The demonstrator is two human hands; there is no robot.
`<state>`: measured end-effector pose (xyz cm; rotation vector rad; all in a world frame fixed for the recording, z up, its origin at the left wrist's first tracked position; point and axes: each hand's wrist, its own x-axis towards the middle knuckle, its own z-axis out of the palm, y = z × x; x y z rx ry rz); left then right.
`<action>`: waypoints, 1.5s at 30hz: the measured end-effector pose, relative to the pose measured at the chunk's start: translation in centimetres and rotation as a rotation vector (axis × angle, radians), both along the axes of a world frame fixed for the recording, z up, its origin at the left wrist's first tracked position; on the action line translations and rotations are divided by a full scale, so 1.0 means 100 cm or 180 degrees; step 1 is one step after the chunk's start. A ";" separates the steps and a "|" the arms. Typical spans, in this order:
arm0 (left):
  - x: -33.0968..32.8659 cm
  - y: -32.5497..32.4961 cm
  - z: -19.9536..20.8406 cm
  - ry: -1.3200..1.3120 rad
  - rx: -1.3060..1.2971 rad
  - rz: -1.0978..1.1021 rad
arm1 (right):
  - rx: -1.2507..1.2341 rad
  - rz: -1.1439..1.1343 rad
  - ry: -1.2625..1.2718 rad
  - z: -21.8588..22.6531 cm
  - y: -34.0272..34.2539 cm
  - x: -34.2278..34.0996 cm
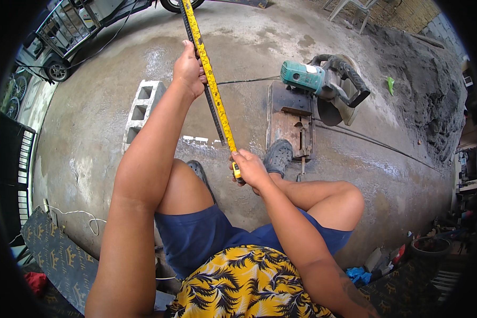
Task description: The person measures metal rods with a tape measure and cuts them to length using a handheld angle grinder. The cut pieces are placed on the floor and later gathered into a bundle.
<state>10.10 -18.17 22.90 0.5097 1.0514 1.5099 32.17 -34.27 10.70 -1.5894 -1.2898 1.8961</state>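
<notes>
Out in front, my left hand is closed around a long dark steel bar, whose far end runs past the top of the picture. The yellow blade of a tape measure is stretched along the bar, passing beside my left fingers. Nearer to me, between my knees, my right hand grips the tape measure's case at the near end of the blade. The bar's near end lies close to that hand. Whether the left fingers also press on the blade is hard to see.
A teal cut-off saw on a rusty metal base stands right of centre by my foot. A hollow concrete block lies left. Thin rods lie on the floor at right, near a grey sand heap. A wheeled vehicle stands far left.
</notes>
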 end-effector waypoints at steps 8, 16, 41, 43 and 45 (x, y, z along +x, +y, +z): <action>-0.014 0.001 -0.012 0.0072 -0.0052 -0.0098 | -0.0349 0.0148 0.0558 0.000 -0.001 0.012; -0.121 -0.020 -0.076 0.2764 -0.0559 0.0448 | -0.0209 -0.0264 0.0538 0.099 0.034 0.061; -0.209 -0.344 -0.241 0.3990 -0.2900 -0.0453 | -0.0780 -0.0234 0.0923 0.095 0.019 0.124; -0.175 -0.350 -0.254 0.3839 -0.3127 -0.0436 | -0.0803 -0.0170 0.0835 0.088 0.018 0.130; -0.154 -0.347 -0.250 0.3860 -0.3247 -0.0443 | -0.0711 -0.0076 0.0710 0.081 0.015 0.130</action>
